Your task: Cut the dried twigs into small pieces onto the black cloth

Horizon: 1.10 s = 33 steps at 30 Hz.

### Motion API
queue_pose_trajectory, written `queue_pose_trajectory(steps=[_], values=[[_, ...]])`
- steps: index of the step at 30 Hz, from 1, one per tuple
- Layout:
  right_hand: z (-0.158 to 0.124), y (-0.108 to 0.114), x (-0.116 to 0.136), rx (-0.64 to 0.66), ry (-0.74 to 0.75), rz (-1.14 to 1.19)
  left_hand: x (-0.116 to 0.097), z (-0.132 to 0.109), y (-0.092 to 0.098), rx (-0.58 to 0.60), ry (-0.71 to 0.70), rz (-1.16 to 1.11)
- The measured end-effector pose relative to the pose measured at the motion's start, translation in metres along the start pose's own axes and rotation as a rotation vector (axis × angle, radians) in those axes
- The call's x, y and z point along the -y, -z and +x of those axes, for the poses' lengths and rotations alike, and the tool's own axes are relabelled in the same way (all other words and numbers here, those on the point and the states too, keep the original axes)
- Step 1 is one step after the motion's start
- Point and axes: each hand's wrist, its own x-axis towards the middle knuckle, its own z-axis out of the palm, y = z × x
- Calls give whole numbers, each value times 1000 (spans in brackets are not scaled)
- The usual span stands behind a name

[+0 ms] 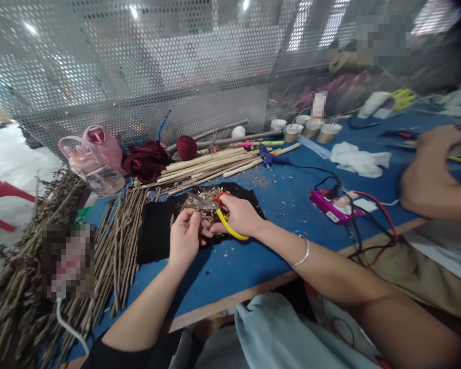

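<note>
My right hand [238,215] grips a pair of scissors [231,230] with a yellow and red handle. Their blades point left, apart from each other, just above my left hand [185,233]. The fingers of my left hand are pinched together, and whatever is between them is too small to make out. Under both hands lies a black cloth [153,233] bearing a heap of small light-brown plant chips [211,196]. Loose chips are scattered on the blue tabletop [230,271] around it.
Bundled dry stems [119,241] lie left of the cloth. Behind it are pale sticks [215,161], dark red yarn [186,147] and a blue glue gun [271,156]. A purple power strip [330,205] with cables sits right, near another person's arm [430,179]. Perforated metal [176,61] stands behind.
</note>
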Motion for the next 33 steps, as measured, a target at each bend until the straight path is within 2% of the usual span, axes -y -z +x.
queue_pose_trajectory(steps=[4, 10, 17, 21, 26, 33], values=[[-2, 0, -4, -18, 11, -39, 1, 1, 1, 11, -22, 9], [-2, 1, -1, -30, 84, -43, 5, 1, 1, 65, 23, 36], [-5, -2, -2, -24, 87, 17, 6, -1, 1, 85, 53, 27], [-7, -2, 0, -23, 72, 27, 8, -3, 1, 118, 35, 73], [-7, -1, 2, -45, 55, -5, 7, -5, 0, 105, -30, 184], [-8, -2, 3, -52, 47, -22, 3, -5, -3, 115, -46, 216]])
